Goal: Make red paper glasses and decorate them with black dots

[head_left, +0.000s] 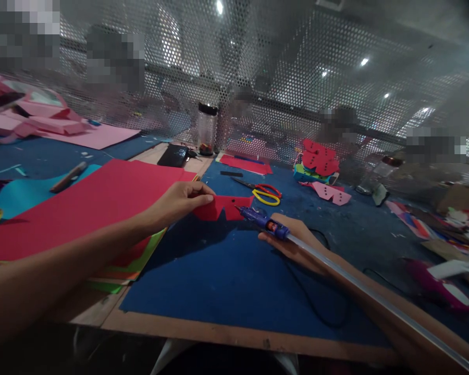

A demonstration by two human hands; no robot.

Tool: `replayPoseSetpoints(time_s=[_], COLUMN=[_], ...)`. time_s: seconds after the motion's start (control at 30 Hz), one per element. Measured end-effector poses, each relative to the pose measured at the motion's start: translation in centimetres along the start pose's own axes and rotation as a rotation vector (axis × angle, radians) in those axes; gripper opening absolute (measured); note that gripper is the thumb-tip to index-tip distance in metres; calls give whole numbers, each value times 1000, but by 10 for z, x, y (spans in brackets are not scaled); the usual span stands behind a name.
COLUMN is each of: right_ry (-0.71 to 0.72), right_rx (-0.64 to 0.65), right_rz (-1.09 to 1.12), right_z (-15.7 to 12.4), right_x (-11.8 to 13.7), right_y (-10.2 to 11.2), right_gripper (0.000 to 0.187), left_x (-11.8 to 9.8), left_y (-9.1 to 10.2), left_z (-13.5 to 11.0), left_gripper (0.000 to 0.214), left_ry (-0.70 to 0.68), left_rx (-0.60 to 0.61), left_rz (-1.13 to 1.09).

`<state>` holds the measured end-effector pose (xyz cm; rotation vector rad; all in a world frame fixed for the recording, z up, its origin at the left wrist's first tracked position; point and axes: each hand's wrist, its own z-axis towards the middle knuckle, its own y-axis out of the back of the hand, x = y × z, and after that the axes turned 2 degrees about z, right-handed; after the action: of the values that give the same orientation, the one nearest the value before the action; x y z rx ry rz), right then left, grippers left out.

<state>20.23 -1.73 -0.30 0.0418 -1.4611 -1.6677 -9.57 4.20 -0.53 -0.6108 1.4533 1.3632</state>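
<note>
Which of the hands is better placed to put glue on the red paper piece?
Right. The right hand holds the blue glue gun, with its nozzle at the edge of the red paper piece. The left hand pinches that piece, so it is probably busy steadying it.

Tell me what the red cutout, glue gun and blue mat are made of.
The red cutout looks like thin matte paper or card: flat, clean-cut edges. The glue gun seems blue plastic, slightly glossy with highlights. The blue mat is matte, perhaps felt or foam; scuffed, unclear.
</note>
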Motion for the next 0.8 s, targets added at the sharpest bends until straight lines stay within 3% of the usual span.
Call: replayPoseSetpoints(time_s=[0.8], right_ry=[-11], right_rx=[1], right_rz=[-4], right_z=[-1], right_x=[-2], right_y=[-2], right_gripper=[27], left_x=[-5], left_y=[-1], left_z=[-1], left_gripper=[25], left_ry=[11], left_rx=[-5], left_rz=[37])
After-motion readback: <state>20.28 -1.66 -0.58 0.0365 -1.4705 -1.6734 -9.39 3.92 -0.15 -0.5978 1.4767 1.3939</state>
